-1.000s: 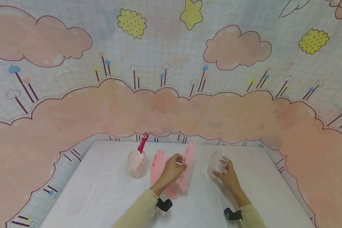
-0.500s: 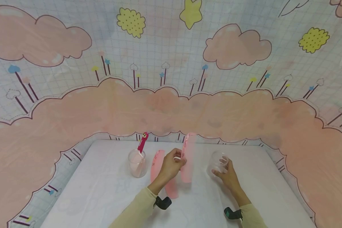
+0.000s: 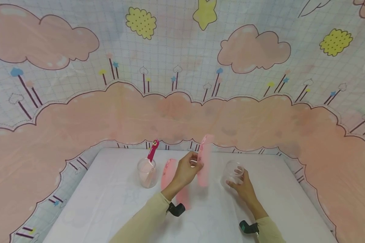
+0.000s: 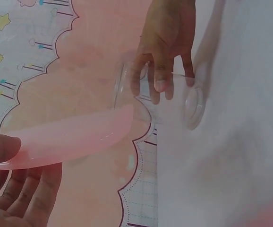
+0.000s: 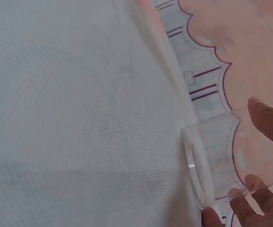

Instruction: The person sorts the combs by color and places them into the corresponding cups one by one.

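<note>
My left hand pinches a translucent pink comb between thumb and fingers, holding it nearly upright above the table. Printed marks run along its curved back; its teeth are too blurred to make out. In the left wrist view the comb extends from my thumb towards the jar. On the right, my right hand grips a clear jar that stands on the table, thumb on one side and fingers on the other. Two similar pink combs lie under my left forearm, partly hidden.
A second clear jar stands to the left, holding something pale pink and a red handle topped by a cartoon figure. The table has a white cover. Behind it hangs a patterned cloth with clouds.
My left hand has lifted the comb off the table and carried it slightly up and right, towards the right-hand jar. The right hand and its jar stay in place.
</note>
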### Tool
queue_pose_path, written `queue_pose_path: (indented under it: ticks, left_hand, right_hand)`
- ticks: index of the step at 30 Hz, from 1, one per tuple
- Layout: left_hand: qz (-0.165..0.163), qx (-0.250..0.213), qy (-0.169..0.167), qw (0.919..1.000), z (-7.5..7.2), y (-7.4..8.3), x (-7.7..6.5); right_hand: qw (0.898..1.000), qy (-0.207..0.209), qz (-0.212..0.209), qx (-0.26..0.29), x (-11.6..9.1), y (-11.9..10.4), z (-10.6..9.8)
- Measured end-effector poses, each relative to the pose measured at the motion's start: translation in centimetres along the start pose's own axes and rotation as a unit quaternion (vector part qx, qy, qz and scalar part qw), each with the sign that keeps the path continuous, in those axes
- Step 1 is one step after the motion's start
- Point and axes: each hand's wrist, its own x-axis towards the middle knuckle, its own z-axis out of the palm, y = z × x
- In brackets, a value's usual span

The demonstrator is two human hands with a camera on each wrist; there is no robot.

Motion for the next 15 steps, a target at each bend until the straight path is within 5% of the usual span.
queue_pose_path:
  ticks: [15]
  left_hand:
    - [0.051, -0.043, 0.008, 0.9977, 2.4, 2.1, 2.3]
  right_hand:
    - [1.000, 0.005, -0.001, -0.016, -0.4, -0.1, 0.0]
